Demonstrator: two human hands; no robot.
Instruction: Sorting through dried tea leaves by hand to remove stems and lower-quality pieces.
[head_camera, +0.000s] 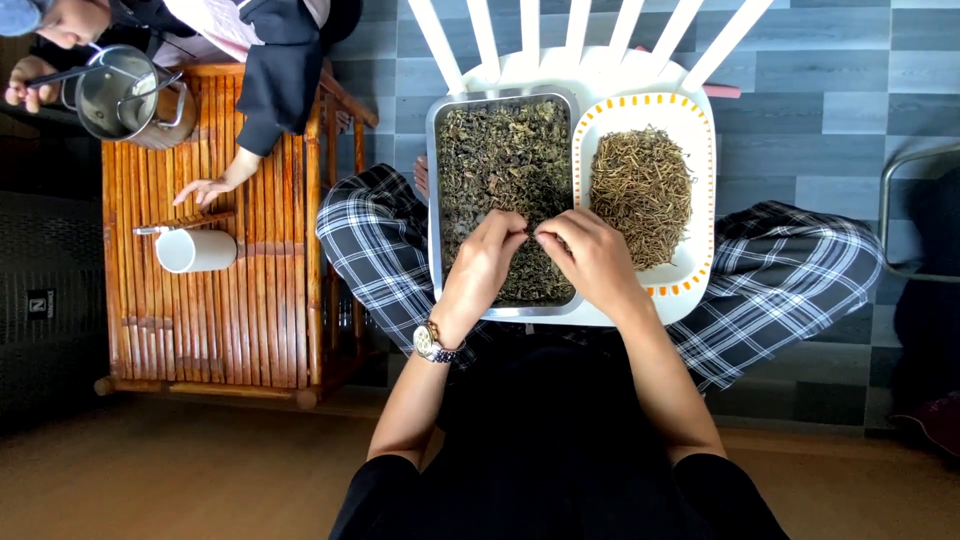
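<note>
Just above the metal tray (505, 102) of dried dark-green leaves (500, 160), both hands met fingertip to fingertip. The left hand (487, 256), with a wristwatch (433, 343) on its wrist, had its grip pressed together on a small dark bit of leaf or stem; the right hand (590, 255) pinched the same bit from the other side. What exactly lay between the fingers was too small to tell. The tray rested on a white plastic chair (600, 70) between the person's knees, which were in checked trousers (380, 260). Just beside the tray, touching its right edge, sat a white plate with an orange-dotted rim (700, 180), holding a heap of brownish dry stems (640, 195).

To the left stood a bamboo surface (260, 300) carrying a white mug (195, 250) on its side and a steel pot (125, 95). Another person's hand (215, 187) rested flat on that surface, well apart from the tray.
</note>
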